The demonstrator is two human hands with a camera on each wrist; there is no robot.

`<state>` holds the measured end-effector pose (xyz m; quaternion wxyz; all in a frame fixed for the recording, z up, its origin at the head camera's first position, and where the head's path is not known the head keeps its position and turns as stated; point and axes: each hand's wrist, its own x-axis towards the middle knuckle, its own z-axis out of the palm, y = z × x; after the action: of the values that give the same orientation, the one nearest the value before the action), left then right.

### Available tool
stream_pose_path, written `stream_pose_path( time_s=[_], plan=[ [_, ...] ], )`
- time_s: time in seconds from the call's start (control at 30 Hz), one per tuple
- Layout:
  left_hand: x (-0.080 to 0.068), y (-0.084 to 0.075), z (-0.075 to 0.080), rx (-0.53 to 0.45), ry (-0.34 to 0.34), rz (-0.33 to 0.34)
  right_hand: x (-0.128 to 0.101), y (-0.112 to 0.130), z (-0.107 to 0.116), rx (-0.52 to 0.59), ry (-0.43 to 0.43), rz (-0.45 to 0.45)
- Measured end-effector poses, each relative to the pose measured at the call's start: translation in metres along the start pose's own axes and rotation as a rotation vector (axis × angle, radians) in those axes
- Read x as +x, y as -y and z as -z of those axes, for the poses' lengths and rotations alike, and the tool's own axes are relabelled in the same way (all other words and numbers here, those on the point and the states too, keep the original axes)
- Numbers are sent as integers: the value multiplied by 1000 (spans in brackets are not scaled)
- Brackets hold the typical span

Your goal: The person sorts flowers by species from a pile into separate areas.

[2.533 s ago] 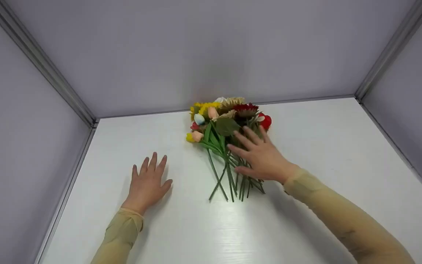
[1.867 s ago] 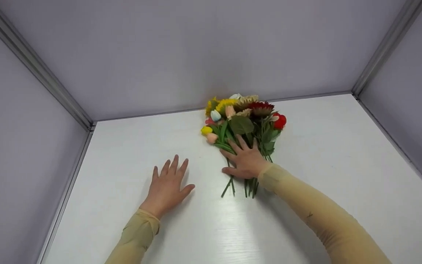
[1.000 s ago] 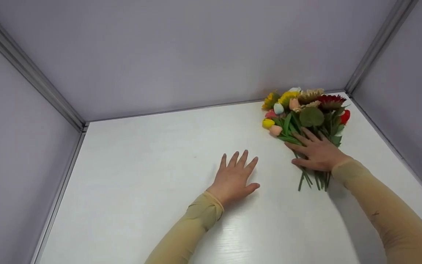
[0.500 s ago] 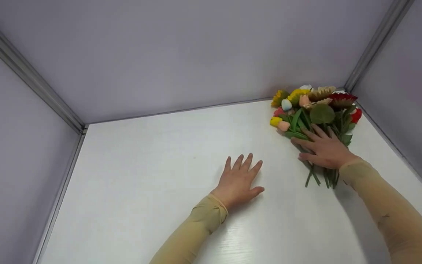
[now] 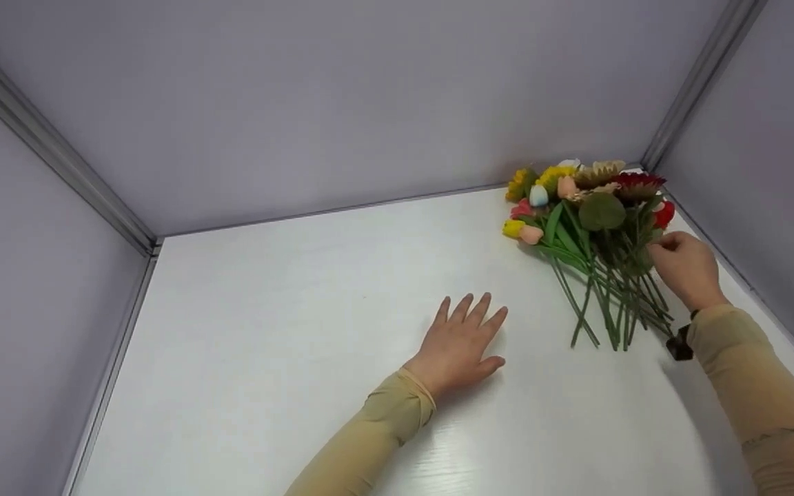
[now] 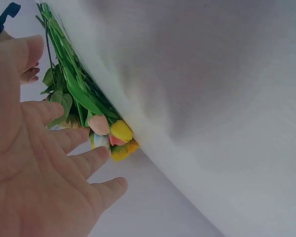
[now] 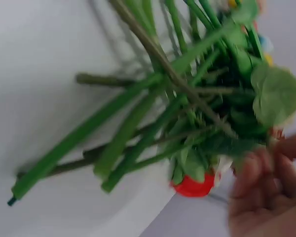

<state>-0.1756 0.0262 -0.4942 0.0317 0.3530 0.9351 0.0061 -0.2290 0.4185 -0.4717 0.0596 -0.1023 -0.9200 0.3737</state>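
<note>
A bunch of flowers lies on the white table at the back right, stems towards me. It has tulips (image 5: 531, 235), yellow sunflowers (image 5: 555, 177), a dark red flower (image 5: 637, 184) and a bright red flower (image 5: 664, 215). My right hand (image 5: 688, 267) is at the bunch's right side, fingers curled. In the right wrist view its thumb and fingertips pinch at a green leaf near the bright red flower; blur hides the exact contact. My left hand (image 5: 457, 348) is palm down over the table, left of the stems (image 5: 586, 310), fingers spread, holding nothing.
The white table (image 5: 287, 331) meets a grey back wall (image 5: 342, 103) just behind the blooms. A side wall (image 5: 762, 151) stands close to the right hand. A small black device (image 5: 679, 343) sits at the right wrist.
The bunch has shifted from the middle to the back right under my right hand. That hand has since moved to the bunch's right side and curled its fingers. The left hand has moved right.
</note>
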Motion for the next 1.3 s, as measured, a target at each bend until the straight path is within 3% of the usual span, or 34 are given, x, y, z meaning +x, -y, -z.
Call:
stream_pose_path(
  time_s=[0.1, 0.2, 0.47, 0.67, 0.8, 0.93, 1.07, 1.17, 1.3],
  plan=[
    [2, -8, -1, -4, -5, -17, 5, -13, 3, 49, 163, -74],
    [5, -15, -2, -6, -7, -31, 7, -19, 1, 82, 245, -101],
    [10, -24, -4, 16, -14, -48, 10, -23, -2, 173, 226, -131],
    [8, -20, -7, 20, -24, -39, 9, -25, 2, 266, 204, -154],
    [6, -15, -3, -38, -25, -35, 5, -20, 9, 315, 177, -155],
    [2, -7, 1, -127, -22, -17, -2, -7, 15, 359, 163, -150],
    [-2, -3, 2, -255, -74, 1, -8, 14, 10, 398, 154, -110],
    [-6, -1, 3, -442, -121, 33, -11, 35, -4, 444, 171, -76],
    [-9, 1, 4, -788, -159, 120, -16, 70, -34, 583, 231, -55]
  ],
)
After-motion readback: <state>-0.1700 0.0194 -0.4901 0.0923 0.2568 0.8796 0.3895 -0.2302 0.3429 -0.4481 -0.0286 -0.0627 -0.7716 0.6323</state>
